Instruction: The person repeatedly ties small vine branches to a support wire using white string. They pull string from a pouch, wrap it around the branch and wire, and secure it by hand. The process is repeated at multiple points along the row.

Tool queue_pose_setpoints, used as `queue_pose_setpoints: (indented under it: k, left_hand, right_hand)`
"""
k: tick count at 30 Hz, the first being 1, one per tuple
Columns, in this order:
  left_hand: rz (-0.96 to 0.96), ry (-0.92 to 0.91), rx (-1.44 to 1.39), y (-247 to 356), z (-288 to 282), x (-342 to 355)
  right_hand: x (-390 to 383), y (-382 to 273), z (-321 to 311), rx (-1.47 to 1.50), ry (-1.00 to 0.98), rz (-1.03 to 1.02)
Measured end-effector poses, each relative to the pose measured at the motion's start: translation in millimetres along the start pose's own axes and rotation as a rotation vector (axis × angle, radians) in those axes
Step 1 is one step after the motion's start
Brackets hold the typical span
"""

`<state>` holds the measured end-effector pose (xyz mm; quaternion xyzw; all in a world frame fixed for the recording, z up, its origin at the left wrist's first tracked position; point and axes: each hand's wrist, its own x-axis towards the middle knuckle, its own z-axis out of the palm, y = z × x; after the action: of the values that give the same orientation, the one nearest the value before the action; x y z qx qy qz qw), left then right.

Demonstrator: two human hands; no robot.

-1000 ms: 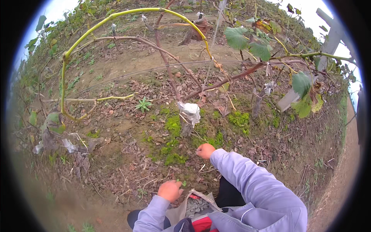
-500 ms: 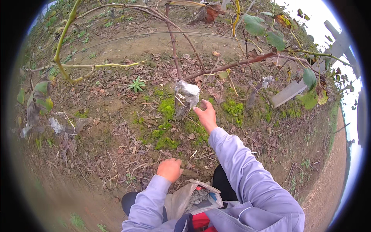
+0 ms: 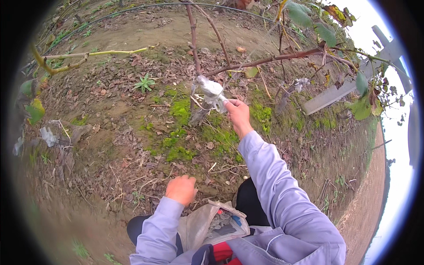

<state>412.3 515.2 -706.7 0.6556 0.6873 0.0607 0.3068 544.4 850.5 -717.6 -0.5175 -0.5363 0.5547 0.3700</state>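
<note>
My right hand (image 3: pixel 239 115) reaches forward, with thumb and fingers pinched on the lower end of a crumpled whitish plastic wrap (image 3: pixel 212 92). This wrap clings around the joint of a brown vine stem (image 3: pixel 193 42) and a side branch (image 3: pixel 269 60). Shrivelled grey leaf matter (image 3: pixel 198 116) hangs just below it. Closer to me, my left hand (image 3: pixel 181 190) hovers above the ground with curled fingers; nothing shows in it, and its palm is hidden. An open beige cloth bag (image 3: pixel 194 227) sits at my lap, holding clear crumpled material (image 3: pixel 219 222) and small red and blue items.
Leaf litter and green moss (image 3: pixel 180 153) cover the sloping soil. A dark hose or wire (image 3: pixel 145 6) crosses at the far side. Leafy branches (image 3: pixel 327 35) and a grey post (image 3: pixel 330 96) stand at right. Another plastic scrap (image 3: pixel 48 137) hangs at left.
My right hand has closed its fingers on the wrap's lower end; before, they were spread beside it. The whole view has shifted slightly, and my left hand stays near the bag.
</note>
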Motion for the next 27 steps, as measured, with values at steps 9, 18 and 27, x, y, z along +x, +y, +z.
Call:
queue_pose_setpoints:
  k: [9, 18, 27]
  left_hand:
    - [-0.034, -0.028, 0.006, -5.0, 6.4, -1.2]
    - [0.002, 0.008, 0.012, -4.4, 13.2, 2.0]
    - [-0.017, 0.0, -0.011, -0.7, 10.3, 6.0]
  right_hand:
    - [-12.8, 4.4, 11.5, -0.522, 0.129, -0.417]
    - [-14.6, -18.8, 34.5, -0.188, 0.005, -0.393]
    - [1.0, 17.5, 29.7, -0.51, 0.048, -0.114]
